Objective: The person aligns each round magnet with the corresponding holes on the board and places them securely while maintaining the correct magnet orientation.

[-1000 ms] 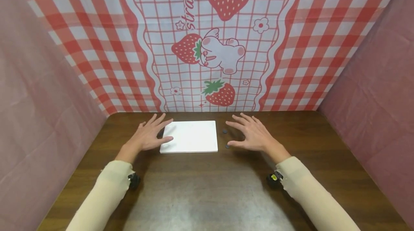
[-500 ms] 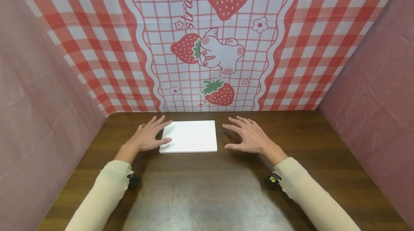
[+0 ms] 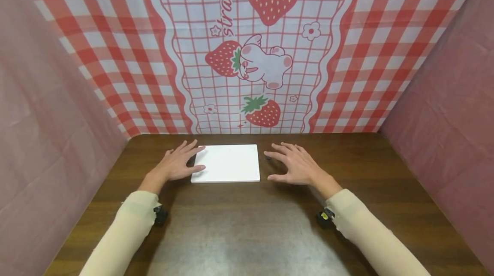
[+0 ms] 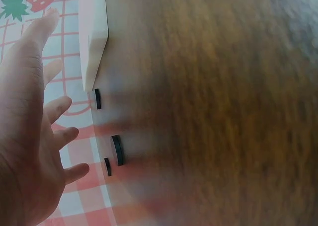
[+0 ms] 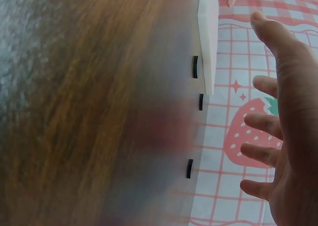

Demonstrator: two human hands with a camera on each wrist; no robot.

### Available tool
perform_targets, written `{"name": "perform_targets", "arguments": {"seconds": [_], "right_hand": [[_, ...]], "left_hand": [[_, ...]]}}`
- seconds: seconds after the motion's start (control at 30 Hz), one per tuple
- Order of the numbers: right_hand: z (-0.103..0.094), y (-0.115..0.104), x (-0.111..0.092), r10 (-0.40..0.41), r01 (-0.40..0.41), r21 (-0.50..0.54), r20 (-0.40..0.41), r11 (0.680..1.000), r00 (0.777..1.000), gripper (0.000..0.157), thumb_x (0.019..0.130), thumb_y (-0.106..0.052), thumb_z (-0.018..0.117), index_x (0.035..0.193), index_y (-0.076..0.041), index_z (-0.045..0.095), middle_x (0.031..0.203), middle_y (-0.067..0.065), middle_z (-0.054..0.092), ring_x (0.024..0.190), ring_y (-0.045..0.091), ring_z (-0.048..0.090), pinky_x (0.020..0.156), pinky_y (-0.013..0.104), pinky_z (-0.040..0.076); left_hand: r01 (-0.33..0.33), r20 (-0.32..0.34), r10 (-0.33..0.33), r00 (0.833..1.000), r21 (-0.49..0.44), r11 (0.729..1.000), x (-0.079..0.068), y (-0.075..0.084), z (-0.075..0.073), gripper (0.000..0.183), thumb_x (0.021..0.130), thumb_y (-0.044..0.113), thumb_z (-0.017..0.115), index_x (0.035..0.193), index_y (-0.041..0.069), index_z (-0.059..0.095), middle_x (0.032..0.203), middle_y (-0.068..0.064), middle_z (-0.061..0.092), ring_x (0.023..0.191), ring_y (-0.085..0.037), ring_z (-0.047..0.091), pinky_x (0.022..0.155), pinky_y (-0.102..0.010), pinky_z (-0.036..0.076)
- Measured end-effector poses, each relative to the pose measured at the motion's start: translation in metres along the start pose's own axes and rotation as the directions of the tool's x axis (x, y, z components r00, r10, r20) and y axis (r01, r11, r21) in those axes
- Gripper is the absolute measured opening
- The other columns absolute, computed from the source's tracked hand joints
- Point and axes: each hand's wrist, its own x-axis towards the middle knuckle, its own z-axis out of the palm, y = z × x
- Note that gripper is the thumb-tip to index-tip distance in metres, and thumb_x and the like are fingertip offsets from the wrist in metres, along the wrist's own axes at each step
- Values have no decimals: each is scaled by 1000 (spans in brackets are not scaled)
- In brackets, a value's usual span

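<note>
A flat white rectangular board [image 3: 231, 163] lies on the table toward its back edge. My left hand [image 3: 175, 165] hovers at the board's left end, fingers spread, its thumb and index fingertips overlapping the board in the head view. To the right of the board is my right hand [image 3: 296, 165], also spread and holding nothing. Several small dark discs lie on the table around the board's ends. Under the left hand, the left wrist view shows a larger disc [image 4: 117, 150] and smaller ones. The right wrist view shows thin dark discs [image 5: 195, 67] near the right hand; in the head view that hand mostly hides them.
The brown wooden table [image 3: 231, 233] runs back to a red-and-white strawberry-print cloth [image 3: 247, 53] hung behind it. Pink cloths [image 3: 444, 108] hang on both sides. A small dark device [image 3: 324, 219] is strapped under each pale sleeve.
My right hand has shifted slightly left and toward me, covering a dark disc that showed by its thumb. The left hand stays nearly still, and the board has not moved.
</note>
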Motion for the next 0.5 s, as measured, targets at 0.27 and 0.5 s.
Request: {"name": "perform_targets", "arguments": {"seconds": [0.27, 0.5], "right_hand": [[3, 0, 0, -8, 8, -14, 10, 1000, 1000, 83, 93, -72, 76, 162, -29, 62, 174, 16, 56, 159, 48, 53, 124, 77, 44], [4, -1, -1, -1, 1, -4, 31, 1000, 1000, 83, 93, -71, 77, 162, -28, 63, 174, 17, 54, 159, 49, 52, 125, 78, 43]], "left_hand": [[-13, 9, 13, 1000, 3, 1000, -1, -2, 1, 85, 103, 68, 66, 174, 28, 45, 189, -15, 27, 175, -52, 22, 127, -91, 23], [-22, 22, 22, 1000, -10, 1000, -3, -3, 2, 87, 102, 70, 67, 174, 28, 45, 189, -14, 27, 174, -52, 24, 127, -92, 22]]}}
